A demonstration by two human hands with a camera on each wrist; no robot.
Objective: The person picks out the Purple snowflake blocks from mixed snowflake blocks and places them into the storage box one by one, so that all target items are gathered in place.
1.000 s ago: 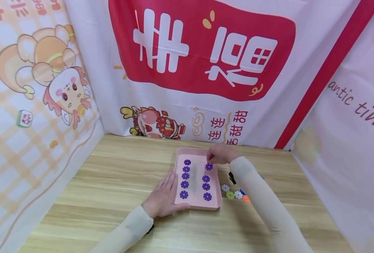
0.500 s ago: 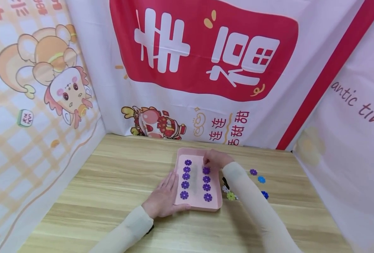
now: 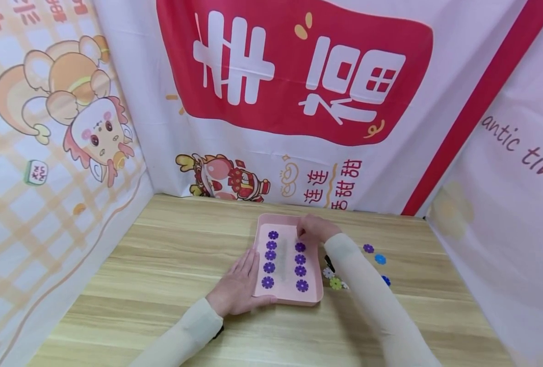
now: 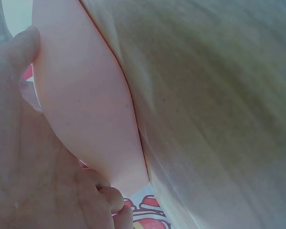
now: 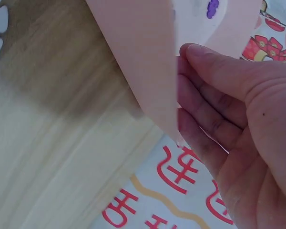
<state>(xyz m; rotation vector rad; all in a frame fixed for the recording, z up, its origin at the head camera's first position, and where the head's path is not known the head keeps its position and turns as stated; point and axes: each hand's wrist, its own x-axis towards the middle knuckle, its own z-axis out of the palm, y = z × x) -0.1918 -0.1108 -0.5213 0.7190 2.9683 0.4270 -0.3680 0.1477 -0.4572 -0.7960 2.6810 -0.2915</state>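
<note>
My left hand (image 3: 240, 285) lies along the near left corner of a pink tray (image 3: 318, 294), touching its rim with fingers straight and thumb spread. In the left wrist view, the fingers (image 4: 112, 198) rest along the tray's outer wall. Purple flower-shaped discs (image 3: 269, 267) lie in two columns on the tray floor. My right hand (image 3: 316, 229) reaches over the far right rim, fingers bent downward just beyond the last purple disc (image 3: 300, 247) of the right column. In the right wrist view, the tray wall partly hides its fingers; whether they pinch anything is hidden.
Right of the tray, loose flower discs lie on the wooden table (image 3: 184, 255): purple (image 3: 368, 248), light blue (image 3: 380, 259), dark blue (image 3: 386, 280), green (image 3: 335, 283) and white (image 3: 328, 272). The right forearm covers part of them. Printed cloth walls (image 3: 234, 137) stand behind and at both sides.
My right hand has come down and slightly left, and the far disc of the right column now lies nearer the others. In the last half second it has barely moved. The left hand stays put.
</note>
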